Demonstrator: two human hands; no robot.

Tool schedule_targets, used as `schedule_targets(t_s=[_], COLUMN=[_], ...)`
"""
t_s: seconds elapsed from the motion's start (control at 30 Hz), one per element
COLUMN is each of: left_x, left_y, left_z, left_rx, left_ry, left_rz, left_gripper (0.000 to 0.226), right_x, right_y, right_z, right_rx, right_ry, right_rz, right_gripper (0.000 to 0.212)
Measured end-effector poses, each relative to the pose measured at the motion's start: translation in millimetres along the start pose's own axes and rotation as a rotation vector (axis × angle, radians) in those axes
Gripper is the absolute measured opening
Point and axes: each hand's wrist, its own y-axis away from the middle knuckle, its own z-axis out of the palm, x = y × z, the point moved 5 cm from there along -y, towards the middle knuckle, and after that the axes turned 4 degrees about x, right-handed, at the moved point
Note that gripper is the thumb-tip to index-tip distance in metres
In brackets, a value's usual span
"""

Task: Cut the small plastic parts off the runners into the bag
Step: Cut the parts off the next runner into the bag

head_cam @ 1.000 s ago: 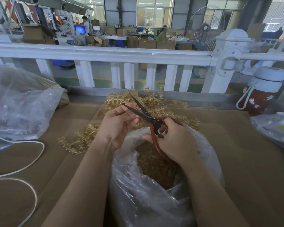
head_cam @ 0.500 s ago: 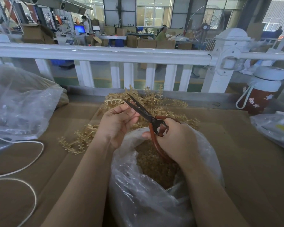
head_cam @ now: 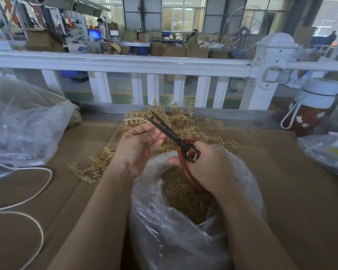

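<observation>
I see right hand gripping scissors, blades slightly apart; left hand fingers pinching a runner above the bag mouth, frame centre.

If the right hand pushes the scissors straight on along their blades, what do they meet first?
Probably the pile of tan runners beyond the scissors held in the right hand; the tips already overlap it in the picture, though depth is unclear.
</observation>
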Motion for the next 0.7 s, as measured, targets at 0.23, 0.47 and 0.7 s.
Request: schedule_targets(t_s=[0.23,0.47,0.7], left_x=[3.4,6.2,6.0], left_y=[0.8,0.2,1.6], left_z=[-1.1,-5.6,-1.7], left_rx=[0.021,0.018,-0.030], left_ry=[-0.010,-0.168,-0.216], left_rz=[0.018,0.072,0.086], left_gripper=[0.016,0.012,0.007], right_x=[1.0,-0.9,1.2], right_y=[0.2,1.4,1.0], right_z=[-0.8,-4.0,-3.9], right_rx=[0.030,0.076,0.111], right_ry=[-0.005,0.062,0.079], right_rz=[-0.003,-0.040,-0.043], right_gripper=[0.066,0.059,0.069])
